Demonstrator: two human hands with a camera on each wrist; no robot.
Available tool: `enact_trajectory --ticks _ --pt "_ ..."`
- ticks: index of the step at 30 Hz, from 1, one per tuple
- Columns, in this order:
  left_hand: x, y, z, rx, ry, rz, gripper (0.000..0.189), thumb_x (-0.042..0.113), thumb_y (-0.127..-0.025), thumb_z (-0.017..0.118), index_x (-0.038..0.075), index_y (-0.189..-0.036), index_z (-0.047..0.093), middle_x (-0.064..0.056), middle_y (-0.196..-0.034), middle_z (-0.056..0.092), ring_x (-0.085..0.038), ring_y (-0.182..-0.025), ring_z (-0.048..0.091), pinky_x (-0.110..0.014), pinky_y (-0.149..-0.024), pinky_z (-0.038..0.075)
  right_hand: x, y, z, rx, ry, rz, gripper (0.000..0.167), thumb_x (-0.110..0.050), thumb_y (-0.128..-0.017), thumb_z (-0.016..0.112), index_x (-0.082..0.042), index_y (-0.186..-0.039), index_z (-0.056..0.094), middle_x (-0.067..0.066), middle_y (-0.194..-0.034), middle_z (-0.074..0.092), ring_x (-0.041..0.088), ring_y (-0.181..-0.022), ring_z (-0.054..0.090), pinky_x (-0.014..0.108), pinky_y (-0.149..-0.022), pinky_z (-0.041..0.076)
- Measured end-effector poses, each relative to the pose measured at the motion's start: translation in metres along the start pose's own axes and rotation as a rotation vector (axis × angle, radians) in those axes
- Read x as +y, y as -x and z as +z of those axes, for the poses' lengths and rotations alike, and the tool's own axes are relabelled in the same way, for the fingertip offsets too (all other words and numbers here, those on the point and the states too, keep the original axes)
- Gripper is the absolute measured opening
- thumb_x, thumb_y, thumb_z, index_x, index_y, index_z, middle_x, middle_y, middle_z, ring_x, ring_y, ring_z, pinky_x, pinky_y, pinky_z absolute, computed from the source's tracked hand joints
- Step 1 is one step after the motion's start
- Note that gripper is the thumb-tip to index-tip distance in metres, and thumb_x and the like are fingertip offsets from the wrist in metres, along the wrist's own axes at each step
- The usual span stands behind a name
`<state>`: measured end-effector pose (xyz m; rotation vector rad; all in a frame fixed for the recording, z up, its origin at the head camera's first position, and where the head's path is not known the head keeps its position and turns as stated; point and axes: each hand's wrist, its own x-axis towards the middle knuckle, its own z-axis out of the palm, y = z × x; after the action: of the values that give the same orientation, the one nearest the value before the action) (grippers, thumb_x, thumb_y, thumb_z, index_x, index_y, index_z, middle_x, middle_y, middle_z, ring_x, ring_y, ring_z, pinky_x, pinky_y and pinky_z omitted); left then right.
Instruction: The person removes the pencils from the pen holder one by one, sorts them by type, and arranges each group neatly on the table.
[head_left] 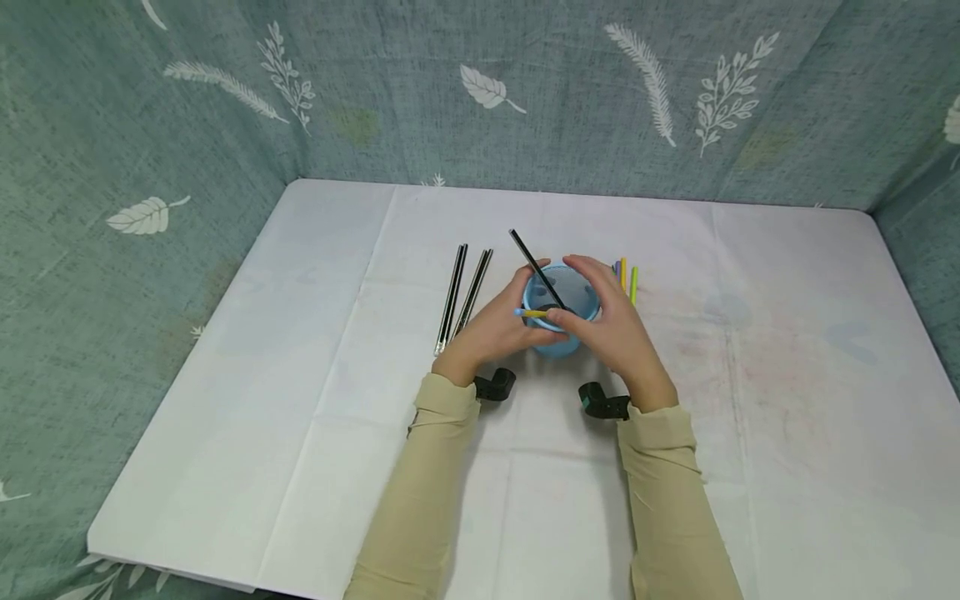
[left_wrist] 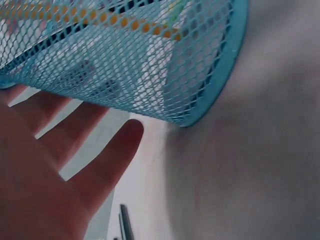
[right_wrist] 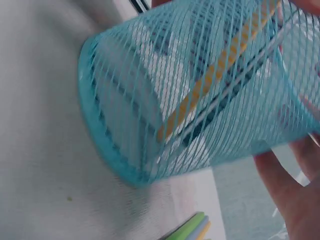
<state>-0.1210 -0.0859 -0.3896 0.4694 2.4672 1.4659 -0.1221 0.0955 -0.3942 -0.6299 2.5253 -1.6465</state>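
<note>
Both hands are around a light blue mesh pen cup (head_left: 557,346) near the middle of the table. My left hand (head_left: 498,321) holds its left side, and my right hand (head_left: 617,329) grips the right side, with that thumb at the near rim. A black pencil-like stick (head_left: 536,267) leans in the cup, its end rising past the far rim. Beside the right thumb, a yellow pencil (head_left: 532,313) with a blue end sticks out. Through the mesh in the right wrist view, the yellow pencil (right_wrist: 215,75) slants toward the base. Whether the cup touches the table, I cannot tell.
Dark, shiny sticks (head_left: 452,296) lie in two groups left of the cup on the white-covered table (head_left: 300,467). Behind the right hand lie colored sticks, including a green one (head_left: 633,285) and an orange one (head_left: 623,273). A leaf-patterned curtain (head_left: 420,100) borders the table.
</note>
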Motion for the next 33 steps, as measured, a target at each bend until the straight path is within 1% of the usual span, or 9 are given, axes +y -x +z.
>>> enact_trajectory --ticks 3,6,10,12,13,18,23,27,33 --pt "-0.01 -0.006 0.007 0.036 -0.028 -0.009 0.094 0.044 -0.067 0.074 0.024 -0.139 0.017 0.0 -0.127 0.041 -0.015 -0.11 0.045 -0.032 -0.087 0.04 -0.018 0.004 -0.002 0.077 0.01 -0.087 0.055 -0.024 -0.082 0.066 -0.02 -0.132 0.044 -0.002 -0.136 0.035 0.016 -0.124 0.031 0.049 -0.096 0.027" --pt "-0.02 -0.011 0.012 0.078 -0.067 -0.004 0.098 0.055 -0.061 0.073 0.03 -0.138 0.017 0.008 -0.122 0.043 -0.008 -0.105 0.047 -0.029 -0.086 0.041 -0.034 0.008 -0.003 0.171 0.028 -0.173 0.044 -0.013 -0.083 0.064 -0.009 -0.124 0.052 0.007 -0.123 0.049 0.02 -0.115 0.041 0.044 -0.097 0.029" --pt "-0.025 -0.013 0.015 0.105 -0.074 0.021 0.1 0.06 -0.059 0.071 0.034 -0.138 0.015 0.01 -0.119 0.045 -0.009 -0.105 0.048 -0.031 -0.086 0.04 -0.041 0.01 -0.005 0.227 0.014 -0.241 0.035 -0.006 -0.084 0.061 -0.002 -0.119 0.055 0.013 -0.107 0.058 0.023 -0.099 0.051 0.042 -0.091 0.034" --pt "-0.025 -0.013 0.015 0.103 -0.067 0.021 0.099 0.06 -0.059 0.071 0.036 -0.137 0.015 0.01 -0.12 0.045 -0.009 -0.106 0.048 -0.032 -0.087 0.04 -0.04 0.011 -0.006 0.206 -0.012 -0.243 0.034 -0.007 -0.085 0.059 -0.003 -0.119 0.055 0.012 -0.104 0.059 0.022 -0.093 0.054 0.043 -0.087 0.037" --pt "-0.025 -0.013 0.015 0.101 -0.069 0.02 0.099 0.06 -0.059 0.071 0.036 -0.137 0.015 0.011 -0.12 0.045 -0.008 -0.106 0.047 -0.032 -0.087 0.04 -0.039 0.01 -0.006 0.187 -0.02 -0.236 0.034 -0.008 -0.086 0.059 -0.004 -0.12 0.055 0.011 -0.104 0.06 0.021 -0.09 0.055 0.043 -0.08 0.04" --pt "-0.025 -0.013 0.015 0.088 -0.089 0.034 0.096 0.057 -0.062 0.071 0.036 -0.137 0.015 0.011 -0.125 0.043 -0.002 -0.108 0.045 -0.029 -0.089 0.039 -0.019 0.004 -0.005 0.087 0.066 -0.197 0.035 -0.024 -0.089 0.056 -0.016 -0.122 0.054 -0.004 -0.1 0.061 0.011 -0.082 0.054 0.034 -0.067 0.045" --pt "-0.025 -0.014 0.014 0.084 -0.14 0.038 0.093 0.058 -0.065 0.068 0.037 -0.138 0.015 0.009 -0.132 0.037 -0.004 -0.112 0.042 -0.029 -0.089 0.039 -0.012 0.0 -0.004 -0.025 0.245 -0.22 0.028 -0.024 -0.092 0.051 -0.018 -0.117 0.059 -0.005 -0.105 0.061 0.012 -0.088 0.055 0.035 -0.072 0.044" --pt "-0.025 -0.014 0.014 0.08 -0.187 0.034 0.088 0.057 -0.069 0.065 0.04 -0.137 0.013 0.003 -0.137 0.032 -0.01 -0.114 0.042 -0.033 -0.088 0.04 -0.017 0.001 -0.004 -0.097 0.328 -0.224 0.024 -0.022 -0.092 0.051 -0.018 -0.111 0.064 -0.005 -0.107 0.062 0.013 -0.09 0.055 0.034 -0.073 0.043" --pt "-0.026 -0.014 0.014 0.071 -0.176 0.085 0.083 0.054 -0.074 0.061 0.035 -0.139 0.013 0.0 -0.129 0.038 -0.011 -0.105 0.046 -0.031 -0.084 0.042 -0.018 0.001 -0.002 -0.117 0.386 -0.221 0.024 -0.027 -0.087 0.058 -0.016 -0.108 0.066 -0.004 -0.103 0.063 0.014 -0.089 0.056 0.033 -0.075 0.043"
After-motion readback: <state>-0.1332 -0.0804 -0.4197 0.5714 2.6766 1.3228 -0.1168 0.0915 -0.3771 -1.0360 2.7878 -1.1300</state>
